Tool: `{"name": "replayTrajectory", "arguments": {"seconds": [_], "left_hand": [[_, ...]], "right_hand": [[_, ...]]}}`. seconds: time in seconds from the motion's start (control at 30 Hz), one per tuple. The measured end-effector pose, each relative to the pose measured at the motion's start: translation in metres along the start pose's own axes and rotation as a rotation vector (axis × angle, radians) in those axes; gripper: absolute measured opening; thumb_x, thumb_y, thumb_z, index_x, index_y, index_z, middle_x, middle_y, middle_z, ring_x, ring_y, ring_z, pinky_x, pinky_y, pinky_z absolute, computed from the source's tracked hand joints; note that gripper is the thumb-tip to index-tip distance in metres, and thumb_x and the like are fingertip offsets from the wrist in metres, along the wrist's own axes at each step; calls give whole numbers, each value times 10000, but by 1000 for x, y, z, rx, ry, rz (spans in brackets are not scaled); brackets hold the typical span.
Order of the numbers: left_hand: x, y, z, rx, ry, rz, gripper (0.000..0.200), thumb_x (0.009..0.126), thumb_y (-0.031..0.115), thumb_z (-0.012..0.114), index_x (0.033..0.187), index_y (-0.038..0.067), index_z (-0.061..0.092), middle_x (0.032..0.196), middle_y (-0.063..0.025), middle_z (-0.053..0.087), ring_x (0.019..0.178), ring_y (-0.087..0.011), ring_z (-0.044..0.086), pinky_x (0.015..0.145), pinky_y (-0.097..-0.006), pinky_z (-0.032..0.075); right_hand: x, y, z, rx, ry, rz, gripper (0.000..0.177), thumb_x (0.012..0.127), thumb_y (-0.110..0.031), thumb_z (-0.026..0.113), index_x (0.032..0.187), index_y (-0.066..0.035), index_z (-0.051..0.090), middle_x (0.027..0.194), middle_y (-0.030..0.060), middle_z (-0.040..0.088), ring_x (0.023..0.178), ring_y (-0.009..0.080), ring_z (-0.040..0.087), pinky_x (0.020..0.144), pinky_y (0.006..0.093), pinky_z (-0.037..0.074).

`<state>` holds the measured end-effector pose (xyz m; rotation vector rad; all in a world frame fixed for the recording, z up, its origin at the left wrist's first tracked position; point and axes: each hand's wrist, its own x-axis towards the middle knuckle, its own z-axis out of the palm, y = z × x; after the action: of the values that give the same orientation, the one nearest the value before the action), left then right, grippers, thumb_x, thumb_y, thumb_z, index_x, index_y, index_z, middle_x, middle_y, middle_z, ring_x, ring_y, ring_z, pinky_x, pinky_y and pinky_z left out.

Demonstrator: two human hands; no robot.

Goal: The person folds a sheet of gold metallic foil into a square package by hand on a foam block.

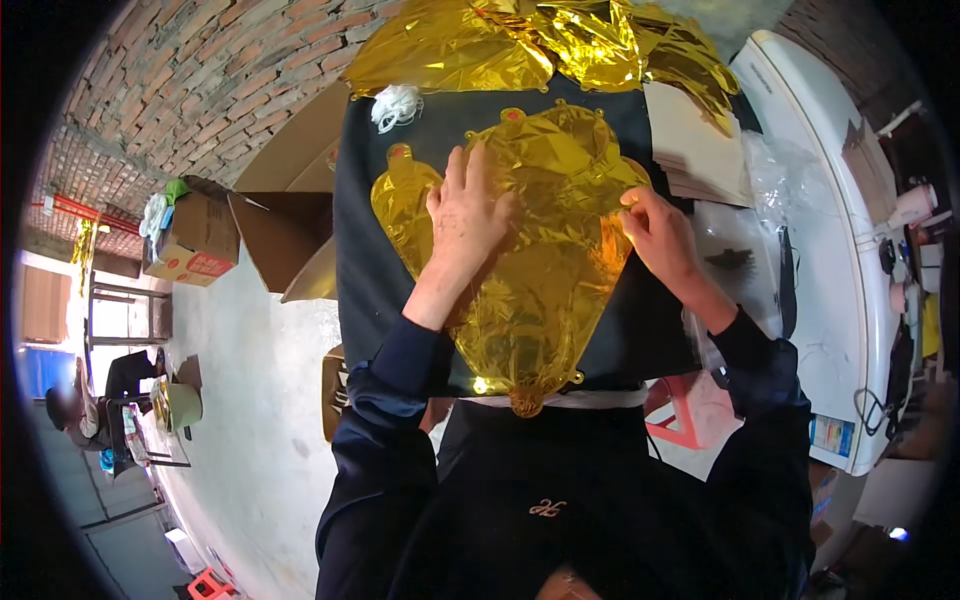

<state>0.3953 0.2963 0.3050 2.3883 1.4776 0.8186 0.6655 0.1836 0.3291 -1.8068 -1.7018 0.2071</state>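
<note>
A flat gold foil balloon (540,220) with several small tabs along its edge lies on the black cloth-covered table (375,310). My left hand (465,215) rests flat on the balloon's left part, fingers stretched out. At the right edge, my right hand (660,235) has its fingers closed in a pinch on the foil. The balloon's narrow end hangs at the near table edge, close to my body. Small red marks show on its upper tabs.
More gold foil (470,50) is heaped at the table's far end, near a bundle of white string (397,107). Brown paper sheets (695,140) and clear plastic (780,180) lie at right, beside a white appliance (830,250). Cardboard boxes (200,235) and a seated person (85,415) are at left.
</note>
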Motion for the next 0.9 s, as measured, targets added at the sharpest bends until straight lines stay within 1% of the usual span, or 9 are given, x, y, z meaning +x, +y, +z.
{"name": "replayTrajectory", "arguments": {"seconds": [0.13, 0.27, 0.3, 0.4, 0.5, 0.6, 0.7, 0.8, 0.9], "left_hand": [[-2, 0, 0, 50, 40, 16, 823, 914, 345, 743, 1601, 134, 341, 1607, -251, 354, 1450, -405, 415, 1147, -605, 330], [-4, -5, 5, 43, 61, 108, 783, 925, 352, 729, 1584, 119, 376, 1621, -236, 337, 1500, -398, 341, 1195, -608, 272], [-5, -3, 7, 53, 44, 141, 761, 937, 368, 714, 1578, 116, 389, 1627, -231, 330, 1509, -397, 326, 1207, -604, 255], [-10, 6, 14, 89, 4, 235, 707, 970, 416, 667, 1561, 111, 426, 1640, -219, 315, 1530, -394, 286, 1235, -591, 214], [-15, 10, 22, 151, -19, 297, 662, 1012, 494, 587, 1548, 126, 461, 1642, -210, 318, 1537, -389, 268, 1252, -566, 189], [-18, 9, 30, 224, -37, 313, 652, 1020, 521, 558, 1543, 140, 476, 1635, -212, 333, 1532, -389, 276, 1248, -565, 196], [-20, 12, 31, 254, -39, 314, 653, 1026, 548, 522, 1548, 157, 480, 1618, -214, 364, 1522, -395, 291, 1245, -567, 202], [-20, 12, 31, 241, -38, 307, 651, 1028, 547, 519, 1549, 159, 479, 1614, -211, 373, 1519, -398, 297, 1245, -567, 201], [-21, 12, 30, 244, -33, 305, 647, 1028, 542, 519, 1548, 160, 481, 1612, -207, 379, 1516, -400, 302, 1245, -566, 202]], "right_hand": [[26, 25, 11, 0, 92, -74, 245, 903, -160, 728, 1108, -80, 621, 828, 120, 702, 762, 338, 705, 666, 438, 536], [60, 38, 18, -76, 82, -18, 265, 931, -184, 674, 1148, -52, 602, 875, 158, 698, 812, 387, 689, 698, 495, 526], [70, 42, 19, -68, 101, -59, 278, 937, -193, 657, 1143, -25, 580, 866, 180, 691, 840, 418, 671, 740, 520, 523], [98, 48, 31, -198, 139, -103, 290, 923, -200, 674, 1122, -18, 567, 893, 191, 696, 913, 429, 657, 799, 528, 523], [118, 44, 39, -299, 70, -34, 338, 910, -238, 693, 1128, -23, 549, 950, 211, 698, 965, 446, 638, 855, 546, 517], [131, 49, 51, -349, 99, -36, 406, 910, -303, 706, 1141, -14, 538, 1029, 232, 694, 1032, 446, 639, 914, 545, 512], [142, 49, 53, -302, -17, 132, 464, 906, -354, 716, 1146, -7, 524, 1134, 252, 688, 1113, 452, 640, 960, 522, 507], [162, 59, 55, -175, -141, 285, 540, 884, -383, 739, 1211, -5, 532, 1219, 259, 681, 1166, 442, 644, 970, 495, 511], [166, 57, 51, -76, -70, 299, 539, 858, -388, 758, 1190, 9, 605, 1204, 273, 689, 1150, 432, 661, 939, 485, 523]]}}
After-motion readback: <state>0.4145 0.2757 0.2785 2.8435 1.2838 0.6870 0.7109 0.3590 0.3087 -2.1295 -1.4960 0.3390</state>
